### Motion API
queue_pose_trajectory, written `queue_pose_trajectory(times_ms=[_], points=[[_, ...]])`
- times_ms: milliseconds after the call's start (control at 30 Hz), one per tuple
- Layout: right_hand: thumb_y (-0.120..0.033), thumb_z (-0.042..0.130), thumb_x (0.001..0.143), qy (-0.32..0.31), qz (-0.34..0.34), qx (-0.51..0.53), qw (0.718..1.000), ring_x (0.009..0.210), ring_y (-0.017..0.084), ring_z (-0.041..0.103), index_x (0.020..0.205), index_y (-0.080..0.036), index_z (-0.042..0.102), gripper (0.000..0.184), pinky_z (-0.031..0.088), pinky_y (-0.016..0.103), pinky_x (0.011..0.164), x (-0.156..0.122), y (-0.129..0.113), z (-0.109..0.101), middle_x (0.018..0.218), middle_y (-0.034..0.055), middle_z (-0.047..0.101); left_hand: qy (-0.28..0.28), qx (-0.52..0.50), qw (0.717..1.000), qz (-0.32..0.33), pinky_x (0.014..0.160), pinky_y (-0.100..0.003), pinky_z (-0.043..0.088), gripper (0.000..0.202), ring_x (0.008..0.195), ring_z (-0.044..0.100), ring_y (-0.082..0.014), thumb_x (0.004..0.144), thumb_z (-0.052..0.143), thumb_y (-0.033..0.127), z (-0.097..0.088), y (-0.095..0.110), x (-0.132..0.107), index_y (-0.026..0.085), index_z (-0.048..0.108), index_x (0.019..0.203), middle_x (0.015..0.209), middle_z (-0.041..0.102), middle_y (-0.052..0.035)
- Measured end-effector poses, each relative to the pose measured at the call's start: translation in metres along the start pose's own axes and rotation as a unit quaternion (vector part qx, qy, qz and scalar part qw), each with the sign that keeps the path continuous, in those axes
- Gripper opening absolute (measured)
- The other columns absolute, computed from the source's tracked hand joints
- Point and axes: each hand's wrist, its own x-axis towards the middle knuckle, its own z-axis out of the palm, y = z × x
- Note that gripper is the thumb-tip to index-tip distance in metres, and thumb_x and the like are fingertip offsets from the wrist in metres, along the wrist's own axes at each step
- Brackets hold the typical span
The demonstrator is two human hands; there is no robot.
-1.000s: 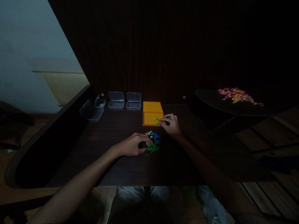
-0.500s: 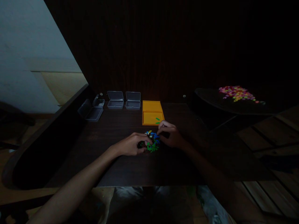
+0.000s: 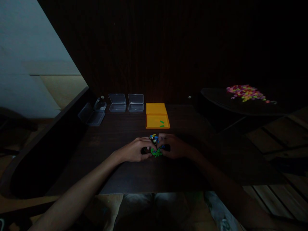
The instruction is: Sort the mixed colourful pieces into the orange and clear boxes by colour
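Small plastic pieces (image 3: 157,152), green at the front with blue, white and yellow behind, lie in a heap on the dark wooden desk. My left hand (image 3: 137,149) rests at the heap's left side, fingers curved over it, thumb apart from the index finger. From the right, my right hand (image 3: 175,146) reaches in with bent fingers among the blue and green pieces; a gap shows between its thumb and fingers. Both hands' fingertips nearly meet over the pile and cover part of it. Beyond them stands an open yellow box (image 3: 152,123) with two green pieces in its tray.
Two open clear plastic cases, one (image 3: 117,107) left of the other (image 3: 136,107), stand along the back. Another clear case (image 3: 95,118) lies open near the left side panel (image 3: 45,144). Colourful small pieces (image 3: 247,93) are heaped on a raised shelf (image 3: 221,102) at right.
My right hand has come down from near the yellow box's front corner into the pile, close to my left fingertips. My left hand has stayed nearly in place. Two green pieces remain in the box.
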Motion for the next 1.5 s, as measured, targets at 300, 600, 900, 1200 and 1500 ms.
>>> queue_pose_trajectory(times_ms=[300, 600, 900, 1200, 1500], points=[[-0.012, 0.064, 0.072, 0.0, 0.004, 0.006, 1.0, 0.078, 0.017, 0.059, 0.083, -0.02, 0.069, 0.014, 0.047, 0.029, 0.072, 0.002, 0.0, 0.001, 0.087, 0.0035, 0.06, -0.008, 0.009, 1.0, 0.004, 0.083, -0.028, 0.047, 0.017, 0.086, 0.061, -0.0161, 0.082, 0.064, 0.013, 0.001, -0.002, -0.001, 0.016, 0.069, 0.098, 0.091, 0.069, -0.0046], [-0.024, 0.067, 0.078, 0.081, 0.016, 0.06, 0.995, 0.07, 0.015, 0.056, 0.082, -0.02, 0.071, 0.007, 0.045, 0.027, 0.065, 0.004, 0.01, -0.008, 0.079, 0.0022, 0.059, -0.003, 0.008, 1.0, 0.005, 0.08, -0.027, 0.048, 0.014, 0.085, 0.061, -0.0157, 0.082, 0.063, 0.014, 0.0, 0.0, -0.001, 0.017, 0.069, 0.095, 0.089, 0.069, -0.0046], [-0.035, 0.066, 0.08, 0.198, 0.135, 0.067, 0.969, 0.064, 0.014, 0.052, 0.08, -0.017, 0.075, 0.02, 0.041, 0.026, 0.054, 0.022, 0.04, -0.018, 0.075, 0.0033, 0.058, -0.017, 0.032, 0.999, 0.025, 0.092, -0.032, 0.047, 0.018, 0.09, 0.062, -0.0167, 0.084, 0.059, 0.011, -0.001, 0.001, 0.0, 0.018, 0.069, 0.096, 0.093, 0.07, -0.004], [-0.018, 0.066, 0.075, 0.161, 0.177, -0.063, 0.969, 0.061, 0.013, 0.054, 0.072, -0.016, 0.076, 0.01, 0.042, 0.025, 0.058, 0.041, 0.075, -0.033, 0.071, 0.0019, 0.058, -0.021, 0.043, 0.999, 0.018, 0.088, -0.03, 0.048, 0.019, 0.093, 0.062, -0.0182, 0.082, 0.059, 0.008, -0.002, 0.003, 0.0, 0.017, 0.068, 0.095, 0.093, 0.07, -0.0054], [-0.023, 0.066, 0.078, 0.168, 0.156, -0.065, 0.971, 0.062, 0.013, 0.054, 0.083, -0.017, 0.077, 0.014, 0.043, 0.025, 0.058, 0.037, 0.084, -0.025, 0.072, 0.0024, 0.061, -0.017, 0.045, 0.999, 0.02, 0.086, -0.029, 0.048, 0.018, 0.092, 0.062, -0.0181, 0.084, 0.059, 0.01, 0.0, 0.002, 0.0, 0.018, 0.068, 0.096, 0.091, 0.07, -0.0049]])
